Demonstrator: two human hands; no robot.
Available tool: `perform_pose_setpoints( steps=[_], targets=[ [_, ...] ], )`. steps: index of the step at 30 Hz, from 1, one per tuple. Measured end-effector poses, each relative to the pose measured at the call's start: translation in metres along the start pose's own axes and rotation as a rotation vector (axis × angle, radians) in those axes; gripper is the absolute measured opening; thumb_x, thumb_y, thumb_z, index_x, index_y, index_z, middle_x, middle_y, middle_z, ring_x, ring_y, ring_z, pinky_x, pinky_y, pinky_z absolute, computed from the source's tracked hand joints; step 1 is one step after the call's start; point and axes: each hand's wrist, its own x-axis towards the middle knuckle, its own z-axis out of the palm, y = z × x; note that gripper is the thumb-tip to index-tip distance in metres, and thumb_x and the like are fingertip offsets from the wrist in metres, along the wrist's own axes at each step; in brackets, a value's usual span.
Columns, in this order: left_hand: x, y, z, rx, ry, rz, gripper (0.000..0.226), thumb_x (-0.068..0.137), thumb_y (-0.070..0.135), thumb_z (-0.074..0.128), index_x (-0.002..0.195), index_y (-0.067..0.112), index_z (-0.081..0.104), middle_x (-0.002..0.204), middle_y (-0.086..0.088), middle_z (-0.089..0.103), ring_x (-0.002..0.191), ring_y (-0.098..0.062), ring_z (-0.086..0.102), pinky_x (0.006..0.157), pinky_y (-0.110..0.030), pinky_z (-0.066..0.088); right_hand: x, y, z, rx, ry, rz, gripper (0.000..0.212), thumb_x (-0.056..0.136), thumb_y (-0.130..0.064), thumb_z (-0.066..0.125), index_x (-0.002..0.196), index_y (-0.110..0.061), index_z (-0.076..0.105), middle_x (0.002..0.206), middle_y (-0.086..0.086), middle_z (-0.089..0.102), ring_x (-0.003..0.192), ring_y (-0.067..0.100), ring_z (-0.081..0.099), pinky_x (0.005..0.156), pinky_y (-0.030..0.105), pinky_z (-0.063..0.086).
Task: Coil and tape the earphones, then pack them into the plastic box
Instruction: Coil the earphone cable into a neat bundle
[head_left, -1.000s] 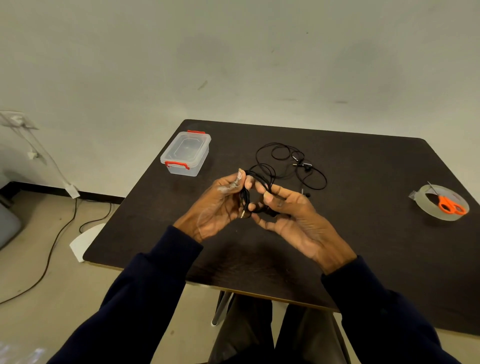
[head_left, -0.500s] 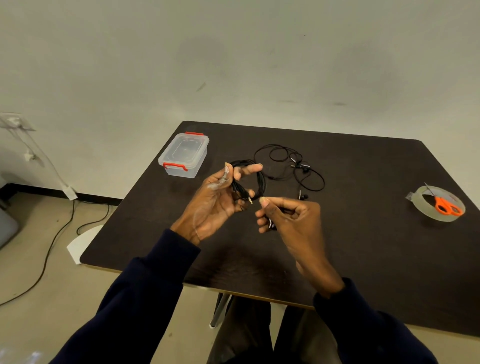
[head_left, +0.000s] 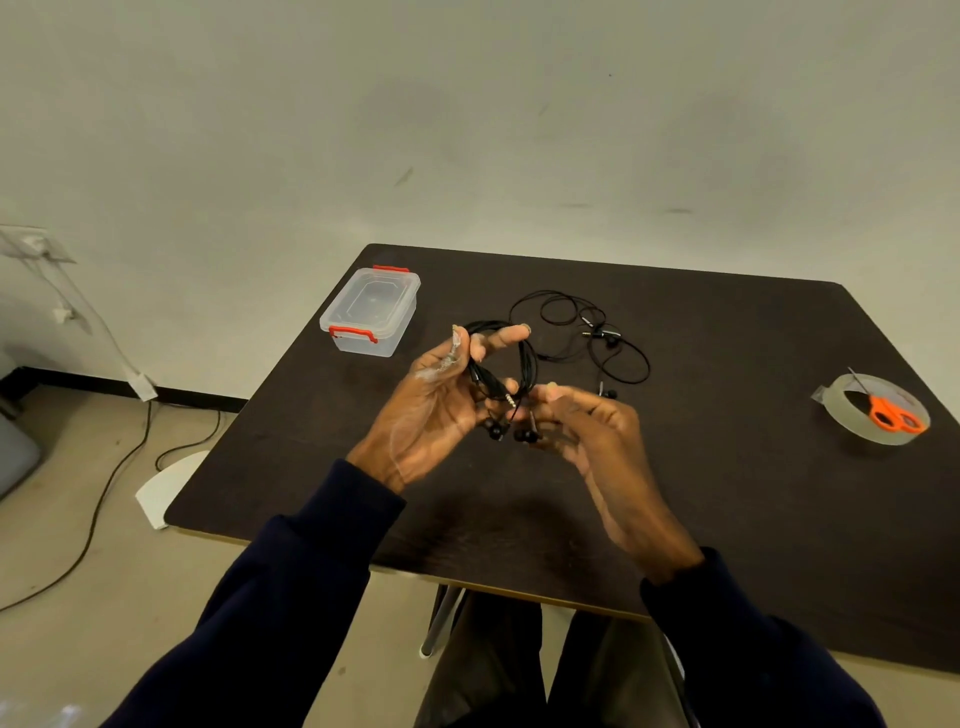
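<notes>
The right hand (head_left: 592, 431), pinching the tail, is brought back to the earphones (head_left: 529, 364) gripped in the left hand (head_left: 436, 415); coiling is judged nearly done.

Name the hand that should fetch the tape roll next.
Right. The left hand holds the coiled earphones wound round its fingers, so it should keep its grip; the tape roll lies on the side of the right hand.

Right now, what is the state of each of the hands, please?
Left hand: holds the earphone coil.
Right hand: pinches the loose end of the same coil.
</notes>
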Motion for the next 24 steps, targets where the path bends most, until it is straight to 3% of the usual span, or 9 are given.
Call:
perform_pose_setpoints(
  steps=[4, 7, 10, 12, 16, 19, 22, 23, 24],
  targets=[
    [-0.001, 0.002, 0.004, 0.117, 0.052, 0.001, 0.033, 0.107, 0.037, 0.039, 0.087, 0.017, 0.055, 0.147, -0.012, 0.059, 0.086, -0.023, 0.07, 0.079, -0.038, 0.051, -0.001, 0.001, -0.003, -0.337, 0.143, -0.381, 0.024, 0.095, -0.008, 0.07, 0.118, -0.01, 0.069, 0.109, 0.003, 0.074, 0.104, 0.018, 0.07, 0.087, 0.035, 0.06],
    [-0.001, 0.001, 0.006, 0.206, 0.074, 0.011, 0.03, 0.106, 0.037, 0.041, 0.089, 0.015, 0.053, 0.147, -0.011, 0.06, 0.088, -0.022, 0.072, 0.082, -0.041, 0.05, -0.004, 0.0, -0.002, -0.544, 0.078, -0.623, 0.032, 0.088, -0.011, 0.079, 0.116, -0.007, 0.066, 0.107, 0.003, 0.066, 0.097, 0.02, 0.066, 0.078, 0.034, 0.059],
    [0.0, -0.001, 0.009, 0.255, 0.086, 0.018, 0.032, 0.11, 0.031, 0.035, 0.091, 0.013, 0.053, 0.146, -0.011, 0.06, 0.093, -0.024, 0.073, 0.074, -0.038, 0.06, -0.003, 0.003, 0.004, -0.71, 0.055, -0.684, 0.036, 0.084, -0.017, 0.085, 0.114, -0.006, 0.069, 0.102, 0.002, 0.066, 0.09, 0.013, 0.066, 0.075, 0.026, 0.058],
    [0.0, -0.001, 0.01, 0.284, 0.085, 0.021, 0.034, 0.112, 0.029, 0.033, 0.091, 0.012, 0.054, 0.145, -0.012, 0.061, 0.099, -0.029, 0.073, 0.081, -0.043, 0.06, -0.001, 0.006, 0.006, -0.789, 0.112, -0.736, 0.029, 0.085, -0.015, 0.083, 0.111, -0.006, 0.073, 0.101, 0.003, 0.07, 0.087, 0.009, 0.068, 0.074, 0.023, 0.058],
    [0.002, -0.001, 0.013, 0.282, 0.093, 0.017, 0.035, 0.113, 0.025, 0.032, 0.092, 0.01, 0.056, 0.145, -0.013, 0.061, 0.106, -0.031, 0.073, 0.086, -0.038, 0.059, -0.004, 0.007, 0.009, -0.774, 0.228, -0.856, 0.017, 0.087, -0.006, 0.081, 0.103, -0.003, 0.076, 0.099, 0.006, 0.074, 0.087, 0.009, 0.07, 0.075, 0.017, 0.057],
    [0.005, -0.003, 0.017, 0.209, 0.081, 0.016, 0.033, 0.113, 0.027, 0.031, 0.098, 0.01, 0.055, 0.148, -0.01, 0.059, 0.124, -0.039, 0.064, 0.083, -0.044, 0.06, -0.016, 0.02, 0.024, -0.63, 0.271, -0.74, 0.014, 0.087, -0.006, 0.079, 0.102, -0.007, 0.076, 0.096, 0.002, 0.074, 0.086, 0.009, 0.071, 0.073, 0.021, 0.058],
    [0.005, -0.005, 0.026, 0.149, 0.062, 0.011, 0.032, 0.113, 0.03, 0.031, 0.097, 0.013, 0.053, 0.148, -0.008, 0.059, 0.132, -0.039, 0.06, 0.068, -0.038, 0.055, -0.017, 0.028, 0.042, -0.109, 0.381, -0.298, 0.013, 0.088, -0.007, 0.078, 0.1, -0.011, 0.077, 0.089, 0.004, 0.078, 0.081, 0.019, 0.075, 0.063, 0.031, 0.061],
    [0.004, -0.005, 0.029, 0.144, 0.058, 0.01, 0.033, 0.113, 0.03, 0.031, 0.095, 0.014, 0.053, 0.148, -0.009, 0.059, 0.132, -0.038, 0.059, 0.067, -0.036, 0.055, -0.016, 0.027, 0.045, 0.083, 0.4, -0.15, 0.013, 0.087, -0.006, 0.077, 0.099, -0.01, 0.077, 0.089, 0.007, 0.079, 0.082, 0.023, 0.076, 0.061, 0.031, 0.061],
    [0.004, -0.005, 0.032, 0.149, 0.057, 0.012, 0.033, 0.112, 0.03, 0.032, 0.093, 0.014, 0.053, 0.147, -0.009, 0.059, 0.133, -0.038, 0.059, 0.075, -0.038, 0.056, -0.014, 0.026, 0.048, 0.217, 0.406, -0.042, 0.012, 0.087, -0.006, 0.077, 0.098, -0.01, 0.077, 0.09, 0.009, 0.079, 0.084, 0.024, 0.076, 0.062, 0.031, 0.061]
  ],
)
